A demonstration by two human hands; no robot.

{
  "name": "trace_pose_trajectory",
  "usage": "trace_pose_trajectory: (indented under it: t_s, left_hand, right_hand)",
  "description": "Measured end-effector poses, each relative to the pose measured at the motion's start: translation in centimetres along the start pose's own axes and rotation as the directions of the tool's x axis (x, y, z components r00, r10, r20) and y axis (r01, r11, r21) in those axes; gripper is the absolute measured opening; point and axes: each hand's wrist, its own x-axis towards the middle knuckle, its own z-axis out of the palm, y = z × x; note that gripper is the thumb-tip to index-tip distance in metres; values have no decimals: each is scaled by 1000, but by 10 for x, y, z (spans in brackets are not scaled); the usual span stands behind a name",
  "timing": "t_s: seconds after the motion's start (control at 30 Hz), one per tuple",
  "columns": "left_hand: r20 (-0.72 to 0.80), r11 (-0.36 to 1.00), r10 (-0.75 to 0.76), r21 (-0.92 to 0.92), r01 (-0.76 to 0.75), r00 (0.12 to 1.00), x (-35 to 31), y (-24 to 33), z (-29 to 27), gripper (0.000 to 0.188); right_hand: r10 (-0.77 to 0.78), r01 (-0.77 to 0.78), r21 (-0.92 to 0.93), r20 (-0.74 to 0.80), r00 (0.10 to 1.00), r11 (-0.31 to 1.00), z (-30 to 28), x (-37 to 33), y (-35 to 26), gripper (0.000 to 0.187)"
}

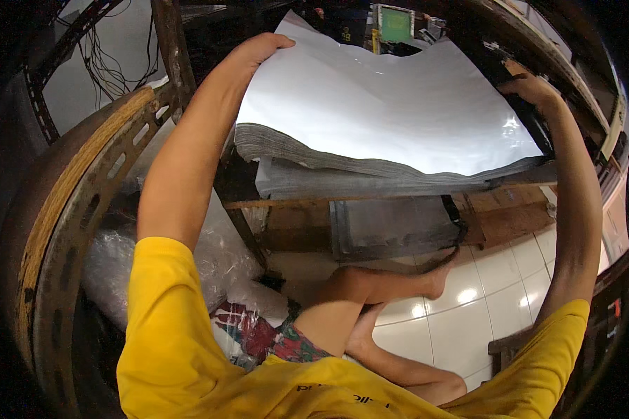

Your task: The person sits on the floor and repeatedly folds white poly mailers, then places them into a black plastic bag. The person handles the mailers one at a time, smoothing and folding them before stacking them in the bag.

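Note:
A large, glossy white sheet (377, 105) lies on a thick stack of thin sheets (314, 157) with wavy grey edges, on a shelf in front of me. At the sheet's far left corner, my left hand (264, 47) is closed on its edge, thumb on top and the other fingers hidden. My right hand (534, 91) is at the right side of the stack, its fingertips close to the sheet's edge. Whether those fingers grip the edge or only rest by it, I cannot tell.
Behind the stack stands a device with a green screen (395, 25). Dark metal uprights (171, 49) frame the shelf. Clear plastic wrapping (223, 258) lies at lower left. Below the shelf are a dark flat panel (391, 227), brown cardboard (507, 216) and white floor tiles (461, 328).

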Motion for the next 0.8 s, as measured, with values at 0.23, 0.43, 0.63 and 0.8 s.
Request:
trace_pose_trajectory:
  t_s: [0.23,0.43,0.63,0.8]
  left_hand:
    - [-47,991,-92,88,96,995,12,-26,-9,37]
    - [-88,980,-183,56,188,979,-5,-27,2,39]
    - [-40,979,-190,70,192,981,12,-41,8,33]
    - [-15,960,-277,30,277,961,21,-58,-4,27]
  right_hand:
    - [-20,16,-88,-34,999,996,56,69,4,62]
    - [-48,39,35,293,955,999,56,43,-18,45]
    - [-44,51,-51,135,990,997,87,75,18,59]
    - [50,-44,-37,192,980,998,94,81,23,59]
